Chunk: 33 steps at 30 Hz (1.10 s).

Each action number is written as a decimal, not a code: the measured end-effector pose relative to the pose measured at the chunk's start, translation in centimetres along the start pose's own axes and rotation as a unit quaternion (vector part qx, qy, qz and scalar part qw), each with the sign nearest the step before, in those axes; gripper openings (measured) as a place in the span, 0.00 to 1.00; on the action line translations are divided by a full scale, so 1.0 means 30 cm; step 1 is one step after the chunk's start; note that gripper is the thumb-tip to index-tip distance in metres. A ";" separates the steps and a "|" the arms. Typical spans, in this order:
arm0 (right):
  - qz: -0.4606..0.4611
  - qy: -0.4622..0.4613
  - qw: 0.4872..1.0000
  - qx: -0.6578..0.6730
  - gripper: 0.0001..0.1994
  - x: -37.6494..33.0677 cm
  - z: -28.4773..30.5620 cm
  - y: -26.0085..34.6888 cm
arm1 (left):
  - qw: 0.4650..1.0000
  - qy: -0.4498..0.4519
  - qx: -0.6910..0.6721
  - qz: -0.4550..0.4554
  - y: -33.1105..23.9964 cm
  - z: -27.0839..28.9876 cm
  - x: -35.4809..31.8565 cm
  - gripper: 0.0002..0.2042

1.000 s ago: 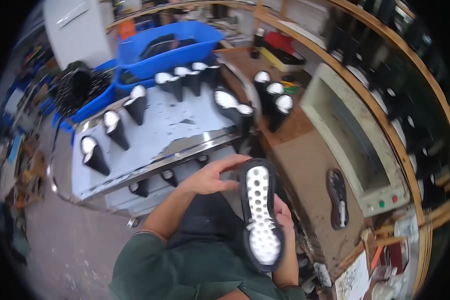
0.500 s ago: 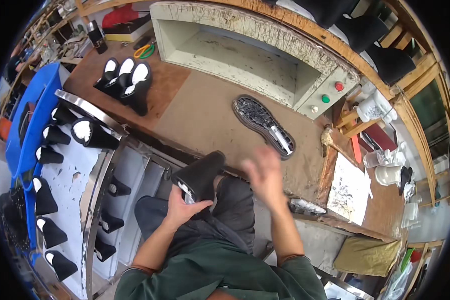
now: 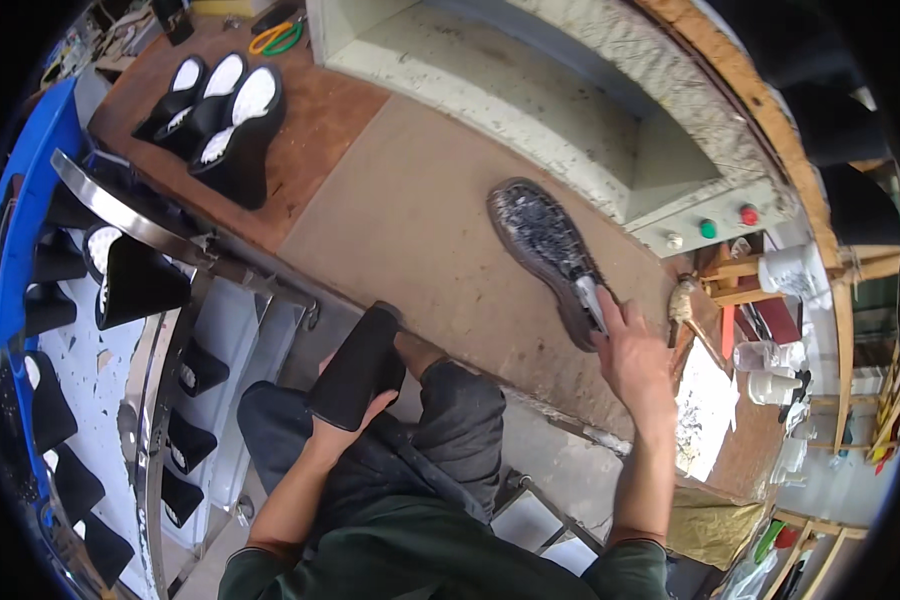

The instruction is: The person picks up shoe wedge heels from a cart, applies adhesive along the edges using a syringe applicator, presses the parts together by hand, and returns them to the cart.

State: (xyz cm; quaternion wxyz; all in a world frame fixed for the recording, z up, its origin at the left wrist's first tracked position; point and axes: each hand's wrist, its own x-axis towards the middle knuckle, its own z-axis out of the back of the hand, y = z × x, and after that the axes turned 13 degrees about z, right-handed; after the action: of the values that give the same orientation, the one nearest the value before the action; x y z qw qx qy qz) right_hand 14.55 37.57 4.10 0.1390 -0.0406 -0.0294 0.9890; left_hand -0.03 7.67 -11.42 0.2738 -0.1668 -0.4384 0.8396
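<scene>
My left hand [image 3: 335, 435] is wrapped round a black wedge heel [image 3: 355, 370], holding it tilted over my lap. Its smooth dark side faces up. My right hand [image 3: 638, 370] reaches over the bench and pinches the end of a slim, white-handled tool [image 3: 594, 305]. The tool lies in an upturned dark shoe sole [image 3: 532, 225], whose hollow is smeared with black and whitish residue. I cannot make out the tool's working end against the residue. Several black wedge heels with white tops [image 3: 240, 135] stand at the bench's far left.
A pale metal box [image 3: 510, 90] with round buttons stands at the back of the bench [image 3: 400, 220]. Left of me, a rack [image 3: 145, 440] holds more wedges beside a blue bin [image 3: 30, 190]. Scissors [image 3: 278, 38] lie far left; a stained white sheet [image 3: 705, 410] lies right.
My right hand has moved from above the bench edge rightward onto the tool in the sole. The wedge heel in my left hand has turned, hiding its white part. The view has shifted.
</scene>
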 end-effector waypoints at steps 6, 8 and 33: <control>0.006 0.021 0.991 0.133 0.27 -0.081 0.073 -0.033 | 0.987 -0.016 0.152 -0.054 0.049 -0.020 0.030 0.29; -0.068 -0.081 0.955 0.278 0.25 -0.132 0.077 -0.014 | 0.998 -0.039 0.045 -0.032 0.109 -0.075 0.024 0.34; 0.049 -0.158 0.878 0.448 0.16 0.139 -0.138 0.336 | 0.962 -0.051 -0.264 -0.034 0.193 -0.143 0.030 0.30</control>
State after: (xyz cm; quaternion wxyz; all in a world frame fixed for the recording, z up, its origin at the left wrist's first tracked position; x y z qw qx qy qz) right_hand 8.17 29.24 -1.02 0.0875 0.1816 0.3976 0.8951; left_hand -0.33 8.27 -18.64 0.2257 -0.1752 -0.6636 0.6914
